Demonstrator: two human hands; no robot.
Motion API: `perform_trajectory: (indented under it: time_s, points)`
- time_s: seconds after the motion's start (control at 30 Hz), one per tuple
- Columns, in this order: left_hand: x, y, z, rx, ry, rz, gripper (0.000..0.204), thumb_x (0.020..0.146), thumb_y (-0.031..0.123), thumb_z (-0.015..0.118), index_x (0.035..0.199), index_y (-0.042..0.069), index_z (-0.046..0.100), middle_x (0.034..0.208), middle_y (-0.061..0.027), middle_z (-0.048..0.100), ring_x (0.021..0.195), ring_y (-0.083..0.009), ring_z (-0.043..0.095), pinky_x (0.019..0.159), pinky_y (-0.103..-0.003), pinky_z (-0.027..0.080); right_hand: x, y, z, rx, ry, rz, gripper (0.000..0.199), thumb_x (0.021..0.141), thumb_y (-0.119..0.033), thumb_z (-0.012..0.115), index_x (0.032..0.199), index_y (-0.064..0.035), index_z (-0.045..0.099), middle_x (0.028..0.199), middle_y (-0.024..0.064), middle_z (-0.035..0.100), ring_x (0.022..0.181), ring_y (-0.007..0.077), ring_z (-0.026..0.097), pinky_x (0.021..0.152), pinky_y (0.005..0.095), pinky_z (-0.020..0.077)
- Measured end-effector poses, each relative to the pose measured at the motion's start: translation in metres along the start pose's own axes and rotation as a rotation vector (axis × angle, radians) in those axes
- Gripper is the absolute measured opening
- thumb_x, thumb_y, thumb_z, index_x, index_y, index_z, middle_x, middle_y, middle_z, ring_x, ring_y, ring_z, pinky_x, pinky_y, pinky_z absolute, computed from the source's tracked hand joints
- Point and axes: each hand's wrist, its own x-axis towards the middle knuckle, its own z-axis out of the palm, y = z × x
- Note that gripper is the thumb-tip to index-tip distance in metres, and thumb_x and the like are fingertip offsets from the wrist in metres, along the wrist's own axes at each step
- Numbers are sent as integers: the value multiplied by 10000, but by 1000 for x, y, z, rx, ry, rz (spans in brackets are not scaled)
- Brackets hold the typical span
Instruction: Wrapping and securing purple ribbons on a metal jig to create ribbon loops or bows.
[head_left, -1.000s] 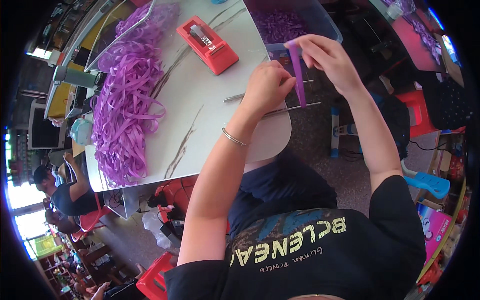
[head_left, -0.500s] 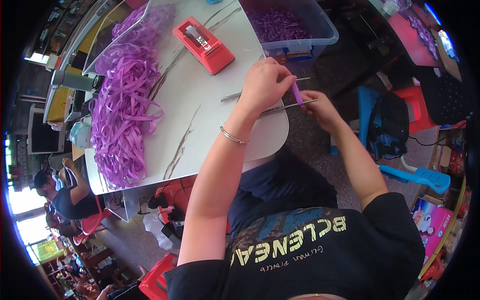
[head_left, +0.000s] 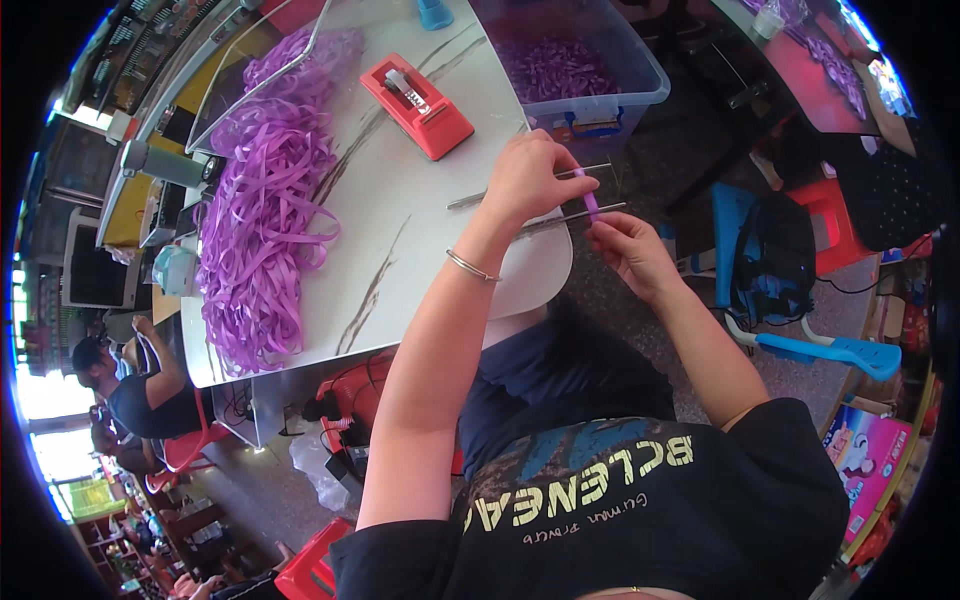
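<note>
Two thin parallel metal rods [head_left: 612, 207] stick out past the table's rounded right end, one nearer me than the other. A short length of purple ribbon [head_left: 590, 203] spans them; whether it loops fully round them I cannot tell. My left hand [head_left: 535, 180], wearing a silver bangle, is closed over the rods, thumb and fingers pinching the ribbon's upper part. Just below the nearer rod, my right hand [head_left: 635, 255] pinches the ribbon's lower part between thumb and fingertips. A heap of loose purple ribbon [head_left: 262, 230] lies along the table's left side.
On the white marbled table [head_left: 400, 290] stands a red tape dispenser [head_left: 417, 106]. Beyond its right edge is a clear plastic bin [head_left: 640, 90] of purple ribbon pieces. A blue chair [head_left: 735, 240] with a black bag stands at right. Another person [head_left: 150, 400] sits at far left.
My right hand has shifted slightly down, its fingertips now gathered at the ribbon's lower part. My left hand stays at the ribbon. The whole view has shifted a little.
</note>
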Motion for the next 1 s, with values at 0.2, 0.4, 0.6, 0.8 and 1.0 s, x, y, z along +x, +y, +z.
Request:
perform_trajectory:
  time_s: [0.2,0.4,0.6,0.8,1.0]
  points:
    - [-2,1,-1,11,-4,-19,380,606,400,748,772,67,677,793,-82,575,811,-235,535,718,-333,430,-6,1,2,-17,-26,39,102,840,-208,601,861,-108,587,731,-19,605,639,42,552,565,165,400]
    - [-21,19,-11,-239,235,-2,364,771,359,642,993,71,610,793,-53,561,766,-167,516,672,-279,422,-3,4,3,-50,-25,-5,112,845,-230,594,849,-121,568,642,-39,562,552,30,517,517,153,389]
    - [-82,61,-22,-1495,-281,-543,555,928,454,330,1234,-7,372,788,-39,519,645,-105,483,558,-224,379,-7,-5,6,-87,-28,13,119,854,-232,581,831,-119,554,599,-53,527,509,18,481,493,153,376]
    - [-90,78,6,-1890,-135,-785,563,929,479,278,1302,60,231,794,-43,497,634,-115,451,525,-211,367,-6,-9,5,-99,-115,-8,138,853,-236,585,838,-104,545,606,-44,535,528,16,500,479,153,386]
    - [-81,67,21,-2240,-181,-655,445,934,460,266,1150,81,351,754,-24,449,618,-108,411,499,-192,351,-10,-14,8,-94,-101,-26,165,852,-226,585,875,-68,544,716,-3,579,612,65,575,553,197,474]
